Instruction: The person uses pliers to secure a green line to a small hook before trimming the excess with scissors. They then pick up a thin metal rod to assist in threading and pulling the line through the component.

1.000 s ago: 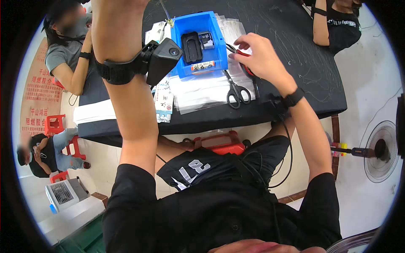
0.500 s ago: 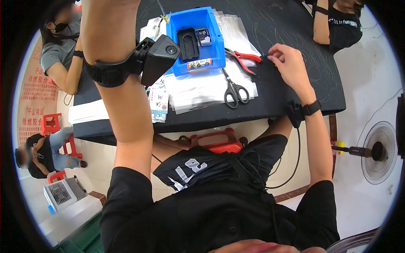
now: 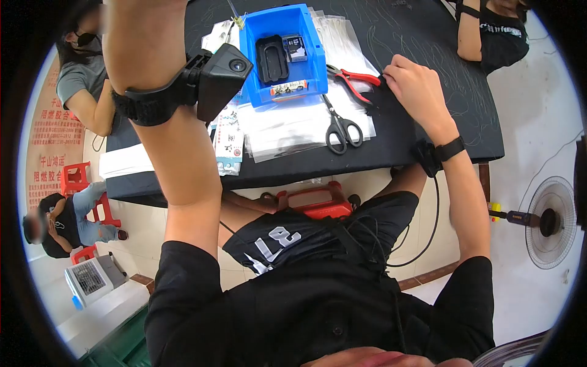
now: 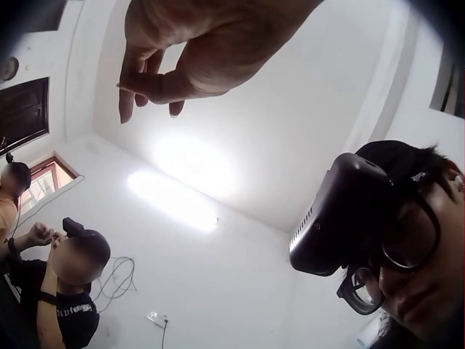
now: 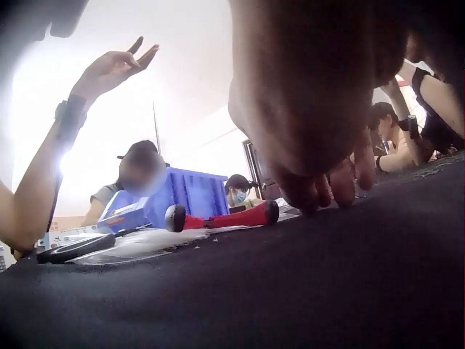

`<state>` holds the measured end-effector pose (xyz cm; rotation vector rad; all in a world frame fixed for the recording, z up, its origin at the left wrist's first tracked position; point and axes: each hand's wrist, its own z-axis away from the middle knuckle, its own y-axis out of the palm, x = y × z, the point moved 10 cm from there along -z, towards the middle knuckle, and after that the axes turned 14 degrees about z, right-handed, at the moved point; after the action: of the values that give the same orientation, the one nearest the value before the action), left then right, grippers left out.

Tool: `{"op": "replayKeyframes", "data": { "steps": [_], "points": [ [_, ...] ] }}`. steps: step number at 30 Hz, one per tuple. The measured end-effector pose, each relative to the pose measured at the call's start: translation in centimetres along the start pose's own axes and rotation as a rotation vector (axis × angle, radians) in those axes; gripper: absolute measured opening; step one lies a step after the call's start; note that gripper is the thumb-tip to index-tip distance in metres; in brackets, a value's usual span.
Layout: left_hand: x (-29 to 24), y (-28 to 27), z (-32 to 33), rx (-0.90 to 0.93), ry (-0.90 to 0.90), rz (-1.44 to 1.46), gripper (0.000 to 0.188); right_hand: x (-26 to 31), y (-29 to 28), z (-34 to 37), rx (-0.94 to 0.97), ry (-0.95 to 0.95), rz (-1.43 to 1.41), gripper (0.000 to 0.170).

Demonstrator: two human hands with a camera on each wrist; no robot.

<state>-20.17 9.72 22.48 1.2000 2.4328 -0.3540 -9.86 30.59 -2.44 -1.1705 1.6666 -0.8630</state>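
Note:
My left hand (image 4: 211,43) is raised high, its thumb and a finger together and the other fingers loosely bent. It lies beyond the top of the head view; the right wrist view shows it lifted over the table. Down on the black cloth, my right hand (image 3: 413,95) has its fingers bunched, fingertips at the surface. I cannot tell whether either hand pinches something thin. Just left of the right hand lie pliers (image 3: 361,77) with red handles. Black-handled scissors (image 3: 342,133) rest on clear plastic bags (image 3: 281,134), closer to my body.
A blue bin (image 3: 317,79) holds a black tray-like piece (image 3: 271,60) and a small box (image 3: 296,49). Printed packets (image 3: 229,144) and white sheets (image 3: 127,161) lie to the left. Loose threads (image 3: 455,92) are strewn at right. Other people sit around the table.
My right hand has drawn away from the pliers to the right and come down on the cloth, leaving them on the bags. The left arm has shifted slightly left, still raised.

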Motion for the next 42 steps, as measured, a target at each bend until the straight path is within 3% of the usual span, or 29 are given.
{"op": "replayKeyframes", "data": {
  "steps": [2,4,7,11,14,16,20,23,25,26,28,42],
  "points": [
    [0.1,-0.4,0.0,0.008,0.013,0.015,0.046,0.3,0.0,-0.2,-0.006,-0.036,0.065,0.01],
    [-0.1,-0.1,0.2,0.135,0.025,0.142,0.046,0.4,0.1,-0.3,0.005,-0.04,0.079,0.01],
    [-0.4,0.4,0.2,-0.011,0.004,0.003,0.046,0.2,-0.2,-0.2,-0.008,-0.032,0.057,0.013],
    [-0.6,0.0,0.2,-0.02,-0.008,0.013,0.045,-0.9,-0.5,0.0,-0.043,0.048,-0.039,0.017],
    [0.3,-0.2,-0.1,0.02,-0.12,-0.02,0.043,-2.2,0.2,0.2,0.001,0.147,-0.153,0.018],
    [0.1,-0.3,-0.1,0.02,-0.008,-0.02,0.044,-2.5,0.4,0.1,0.026,0.194,-0.202,0.018],
    [-0.3,0.5,0.4,0.095,0.038,0.096,0.044,-2.9,0.9,0.1,0.067,0.234,-0.257,0.017],
    [-1.1,-0.4,0.4,-0.065,0.046,0.006,0.044,-2.8,0.5,0.0,0.068,0.24,-0.264,0.014],
    [0.3,-0.3,0.1,0.133,-0.232,0.123,0.044,-3.1,0.7,0.2,0.073,0.253,-0.251,0.015],
    [0.7,0.1,0.2,0.133,-0.233,0.123,0.044,-3.3,0.9,0.3,0.078,0.268,-0.239,0.015],
    [-0.3,0.0,0.2,0.012,-0.003,-0.054,0.044,-2.9,0.7,0.6,0.094,0.277,-0.187,0.016],
    [-0.5,-0.2,0.3,0.037,-0.053,-0.108,0.051,-2.2,0.7,0.9,0.135,0.337,-0.254,0.018]
  ]
}}
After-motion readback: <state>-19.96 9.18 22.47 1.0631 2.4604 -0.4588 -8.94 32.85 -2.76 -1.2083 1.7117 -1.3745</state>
